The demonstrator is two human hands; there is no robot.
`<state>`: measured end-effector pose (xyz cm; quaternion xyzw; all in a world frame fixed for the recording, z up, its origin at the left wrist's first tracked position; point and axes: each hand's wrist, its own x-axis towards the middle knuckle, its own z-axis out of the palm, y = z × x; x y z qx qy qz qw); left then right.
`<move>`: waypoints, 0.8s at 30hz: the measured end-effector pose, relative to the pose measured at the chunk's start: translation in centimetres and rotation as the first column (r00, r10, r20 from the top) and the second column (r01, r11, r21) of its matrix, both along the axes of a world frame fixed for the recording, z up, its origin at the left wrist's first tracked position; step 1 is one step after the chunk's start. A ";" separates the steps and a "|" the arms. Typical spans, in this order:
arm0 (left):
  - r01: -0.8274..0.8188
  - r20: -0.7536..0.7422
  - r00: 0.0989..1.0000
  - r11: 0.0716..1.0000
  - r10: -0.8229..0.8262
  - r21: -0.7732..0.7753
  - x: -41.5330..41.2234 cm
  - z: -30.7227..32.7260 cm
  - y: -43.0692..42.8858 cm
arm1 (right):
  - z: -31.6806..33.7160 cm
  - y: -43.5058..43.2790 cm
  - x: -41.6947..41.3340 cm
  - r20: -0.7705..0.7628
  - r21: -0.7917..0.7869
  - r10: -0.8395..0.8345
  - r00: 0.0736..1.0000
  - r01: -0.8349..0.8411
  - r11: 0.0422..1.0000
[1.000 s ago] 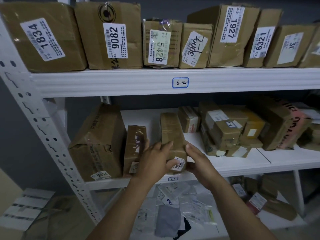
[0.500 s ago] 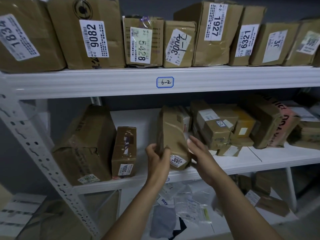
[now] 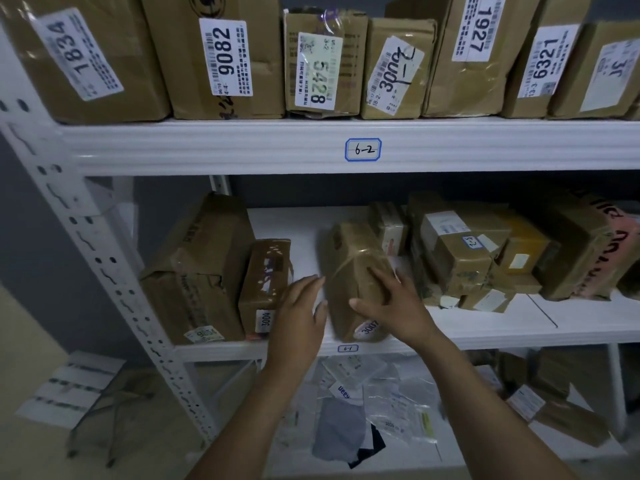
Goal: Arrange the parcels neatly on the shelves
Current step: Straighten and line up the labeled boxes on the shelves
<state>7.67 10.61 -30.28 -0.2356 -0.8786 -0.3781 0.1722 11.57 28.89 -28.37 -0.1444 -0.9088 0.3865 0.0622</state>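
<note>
On the middle shelf (image 3: 485, 336), right of the box marked 3004 (image 3: 265, 289), I see the left hand (image 3: 298, 313) flat and open beside the parcel (image 3: 346, 268). The parcel lies lengthwise front to back, label end toward me, the right hand (image 3: 393, 306) gripping its top.

Down to my left, a few white sheets (image 3: 69, 386) printed with dark bars lie overlapping on the floor (image 3: 41, 452). Just beside them, nearer to me, a thin black wire frame (image 3: 107, 424) stands on the same floor with its legs splayed. Behind everything I face a flat, dark grey wall (image 3: 31, 237). Straight ahead a small blue-bordered tag (image 3: 363, 149) reads 6-2 in handwriting. Lower down, a smaller blue-bordered tag (image 3: 347, 348) reads 6-1. At my far left is a pale beige area; I cannot tell what it is.
</note>
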 end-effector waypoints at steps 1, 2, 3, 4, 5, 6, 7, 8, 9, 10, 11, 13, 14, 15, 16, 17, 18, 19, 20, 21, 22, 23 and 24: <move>-0.011 -0.060 0.998 0.999 0.009 -0.036 -0.4 -0.1 -0.7 | 0.0 -0.1 -0.2 0.031 0.058 0.055 0.998 -0.057 0.997; -0.008 -0.101 0.995 0.998 0.002 -0.054 -0.6 0.1 -1.3 | -0.2 -0.1 -0.4 0.047 0.107 0.111 0.993 -0.115 0.988; 0.002 -0.141 0.990 0.998 -0.011 -0.066 -0.9 0.2 -1.9 | -0.3 -0.2 -0.7 0.070 0.146 0.158 0.985 -0.167 0.975; 0.012 -0.181 0.983 0.996 -0.027 -0.083 -1.1 0.4 -2.4 | -0.3 -0.4 -0.9 0.076 0.163 0.197 0.977 -0.207 0.965; 0.012 -0.227 0.973 0.992 -0.039 -0.122 -1.4 0.6 -2.9 | -0.4 -0.6 -1.2 0.074 0.151 0.222 0.972 -0.231 0.961; -0.005 -0.274 0.961 0.985 -0.042 -0.171 -1.6 0.7 -3.3 | -0.5 -0.8 -1.5 0.059 0.123 0.246 0.967 -0.252 0.960; -0.031 -0.306 0.951 0.973 -0.042 -0.228 -1.8 0.8 -3.7 | -0.6 -1.1 -1.6 0.045 0.095 0.268 0.962 -0.271 0.958; -0.062 -0.314 0.949 0.956 -0.033 -0.286 -2.0 0.9 -4.1 | -0.7 -1.4 -1.8 0.033 0.079 0.285 0.958 -0.287 0.955; -0.091 -0.296 0.955 0.934 -0.016 -0.345 -2.1 0.9 -4.4 | -0.7 -1.8 -1.8 0.024 0.077 0.292 0.956 -0.293 0.953; -0.110 -0.260 0.966 0.912 0.004 -0.395 -2.2 0.9 -4.7 | -0.8 -2.0 -2.0 0.012 0.075 0.292 0.956 -0.293 0.953; -0.114 -0.210 0.977 0.896 0.024 -0.429 -2.4 0.7 -4.9 | -0.9 -2.2 -2.2 0.003 0.071 0.289 0.957 -0.289 0.955; -0.095 -0.104 0.993 0.882 0.053 -0.462 -2.6 0.5 -5.3 | -0.9 -2.7 -2.8 -0.008 0.064 0.286 0.958 -0.285 0.956; -0.093 -0.087 0.994 0.876 0.058 -0.473 -2.8 0.4 -5.5 | -0.9 -2.9 -3.1 -0.011 0.061 0.284 0.959 -0.283 0.957; -0.088 -0.095 0.994 0.870 0.048 -0.486 -3.0 0.4 -5.7 | -0.8 -3.1 -3.3 -0.011 0.061 0.286 0.958 -0.285 0.957; -0.082 -0.105 0.994 0.871 0.036 -0.485 -3.2 0.4 -6.0 | -0.7 -3.3 -3.5 -0.013 0.060 0.294 0.956 -0.293 0.954; -0.059 -0.101 0.995 0.882 0.013 -0.467 -3.3 0.3 -6.3 | -0.6 -3.7 -3.6 -0.013 0.061 0.304 0.953 -0.302 0.951; -0.030 -0.107 0.994 0.899 -0.018 -0.436 -3.6 0.1 -6.6 | -0.6 -4.0 -3.8 -0.020 0.063 0.313 0.949 -0.312 0.948; 0.008 -0.100 0.993 0.909 -0.055 -0.416 -3.8 -0.1 -6.9 | -0.5 -4.3 -3.9 -0.025 0.064 0.319 0.947 -0.317 0.946; 0.040 -0.095 0.992 0.910 -0.087 -0.414 -4.0 -0.1 -7.0 | -0.6 -4.6 -4.0 -0.031 0.068 0.320 0.947 -0.317 0.946; 0.054 -0.095 0.990 0.906 -0.103 -0.419 -4.1 0.1 -7.2 | -0.6 -4.8 -4.2 -0.036 0.076 0.317 0.948 -0.313 0.947; 0.064 -0.090 0.989 0.899 -0.113 -0.433 -4.2 0.2 -7.2 | -0.6 -5.0 -4.3 -0.039 0.085 0.313 0.949 -0.309 0.947; 0.081 -0.056 0.991 0.886 -0.119 -0.456 -4.2 0.5 -7.1 | -0.7 -5.1 -4.4 -0.038 0.094 0.311 0.950 -0.306 0.947; 0.093 -0.022 0.993 0.864 -0.120 -0.494 -4.2 0.8 -6.9 | -0.7 -5.2 -4.4 -0.038 0.102 0.311 0.950 -0.306 0.946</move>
